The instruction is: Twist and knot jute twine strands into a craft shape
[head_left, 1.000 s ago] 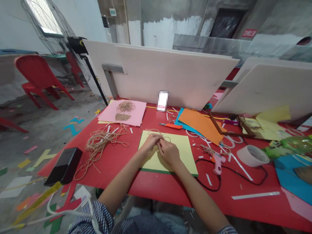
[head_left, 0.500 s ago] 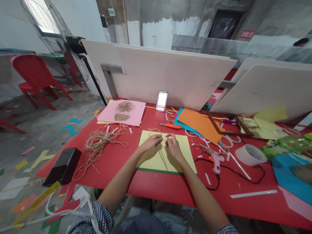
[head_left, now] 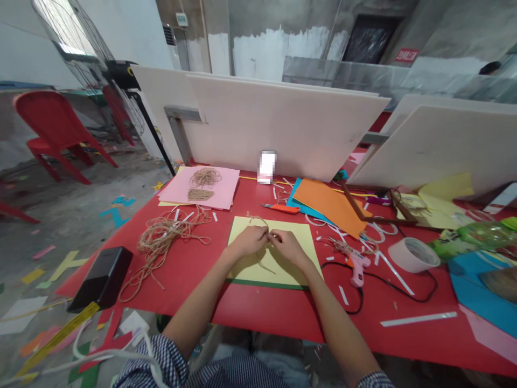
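Left hand (head_left: 251, 241) and right hand (head_left: 288, 246) pinch string (head_left: 262, 264) over yellow paper (head_left: 293, 267).
Each grip is nearly closed on the string, fingers bunched close together.

A bare left hand (head_left: 252, 241) and a bare right hand (head_left: 287, 245) pinch a thin brown twine strand (head_left: 266, 268) over a rectangular yellow sheet (head_left: 250, 273); a tangled brown twine heap (head_left: 163, 235) lies left; a pink pistol-shaped glue gun (head_left: 358, 264) lies right.

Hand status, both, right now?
Left hand: closed, pinching twine.
Right hand: fingers bent, at the same twine; grip can't be told.
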A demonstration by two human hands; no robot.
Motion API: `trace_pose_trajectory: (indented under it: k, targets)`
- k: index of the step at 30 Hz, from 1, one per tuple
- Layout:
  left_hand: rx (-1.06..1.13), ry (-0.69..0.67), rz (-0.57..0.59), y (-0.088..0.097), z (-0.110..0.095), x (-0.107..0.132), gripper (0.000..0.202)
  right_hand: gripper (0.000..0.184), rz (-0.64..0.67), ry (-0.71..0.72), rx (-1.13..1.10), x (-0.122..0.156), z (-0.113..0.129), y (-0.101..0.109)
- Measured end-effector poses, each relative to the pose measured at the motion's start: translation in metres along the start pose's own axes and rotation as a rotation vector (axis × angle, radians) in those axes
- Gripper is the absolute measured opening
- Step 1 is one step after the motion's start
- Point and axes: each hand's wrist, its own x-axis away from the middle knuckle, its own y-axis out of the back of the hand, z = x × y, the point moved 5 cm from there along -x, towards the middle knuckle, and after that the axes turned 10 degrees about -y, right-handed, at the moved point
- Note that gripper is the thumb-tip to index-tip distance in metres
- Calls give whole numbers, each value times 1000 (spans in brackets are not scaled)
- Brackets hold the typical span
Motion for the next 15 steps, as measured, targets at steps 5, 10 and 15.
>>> trace_pose_trajectory:
  k: [5,10,15]
  targets:
    - [6,-24,-131,3,3,-2,22,28,-60,39,159,2,6,4]
    - [366,99,-335,-6,18,-4,37,26,-167,59,451,2,8,4]
    - [717,252,-162,-35,25,-7,27,29,-205,55,537,3,6,2]
